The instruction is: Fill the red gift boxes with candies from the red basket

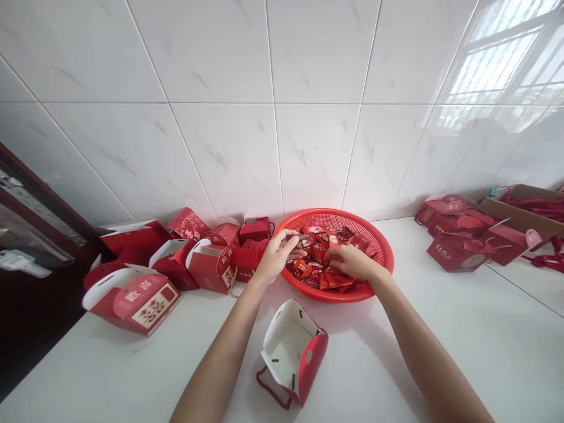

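A round red plastic basket (382, 247) holds a heap of red wrapped packets (320, 249). My left hand (278, 252) is at the basket's left side, fingers curled over the packets; what lies between them cannot be made out. Deeper among the packets on the right is my right hand (350, 261), its fingers bent down and partly hidden. Between my forearms, in front of the basket, a red box (293, 352) stands open at the top, with a white inside and a dark red cord handle.
Several red gift boxes (211, 267) crowd the table's left side, one (136, 299) nearest its edge. More closed red boxes (460, 252) and a brown carton (506, 208) with red ribbons sit at the right. A tiled wall (317, 158) rises behind.
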### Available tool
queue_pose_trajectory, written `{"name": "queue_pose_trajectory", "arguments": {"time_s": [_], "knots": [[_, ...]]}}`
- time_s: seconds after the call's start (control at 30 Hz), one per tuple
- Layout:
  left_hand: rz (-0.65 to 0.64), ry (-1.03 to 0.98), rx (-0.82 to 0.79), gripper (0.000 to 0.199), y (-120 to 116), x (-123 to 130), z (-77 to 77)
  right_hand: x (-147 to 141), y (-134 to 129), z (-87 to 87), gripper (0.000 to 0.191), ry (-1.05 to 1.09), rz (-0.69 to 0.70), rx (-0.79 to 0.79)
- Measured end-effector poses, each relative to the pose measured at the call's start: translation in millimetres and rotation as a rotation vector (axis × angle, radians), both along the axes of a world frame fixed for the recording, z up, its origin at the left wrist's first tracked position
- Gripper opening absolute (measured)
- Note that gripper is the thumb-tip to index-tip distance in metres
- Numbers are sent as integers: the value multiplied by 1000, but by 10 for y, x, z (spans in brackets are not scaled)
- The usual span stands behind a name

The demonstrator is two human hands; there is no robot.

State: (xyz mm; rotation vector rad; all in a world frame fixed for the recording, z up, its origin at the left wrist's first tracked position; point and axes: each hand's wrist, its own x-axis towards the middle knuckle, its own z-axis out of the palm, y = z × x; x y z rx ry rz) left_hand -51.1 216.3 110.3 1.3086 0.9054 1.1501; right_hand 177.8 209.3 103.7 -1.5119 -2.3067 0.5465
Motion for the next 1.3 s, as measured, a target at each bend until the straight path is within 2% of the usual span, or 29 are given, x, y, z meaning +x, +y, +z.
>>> {"name": "queue_pose_trajectory", "arguments": {"time_s": [0.17, 0.4, 0.57, 0.73, 0.87, 0.93, 1.07, 1.13, 1.3], "knots": [[-17, -79, -12, 43, -18, -22, 22, -9, -2, -52, 37, -86, 38, -40], [-22, -137, -27, 27, -2, -52, 9, -28, -39, 8, 30, -146, 28, -84], [-23, -93, -3, 24, 1, -58, -7, 7, -47, 68, 31, -67, 19, -92], [-13, -21, 28, 28, 6, -84, -31, 42, -28, 53, 29, 173, -15, -53], [-44, 155, 122, 21, -9, -68, -53, 49, -17, 25, 28, 280, -57, -26], [-65, 313, 198, 17, -32, -31, -55, 44, -16, 21, 26, 275, -75, -10], [-107, 906, 377, 22, -99, 83, -13, 26, -23, 44, 23, 190, -83, -43], [-130, 1078, 379, 26, -125, 136, 19, 17, -31, 62, 24, 134, -67, -105], [-138, 1209, 296, 44, -124, 215, 61, 2, -42, 70, 20, 30, -118, -167]]}}
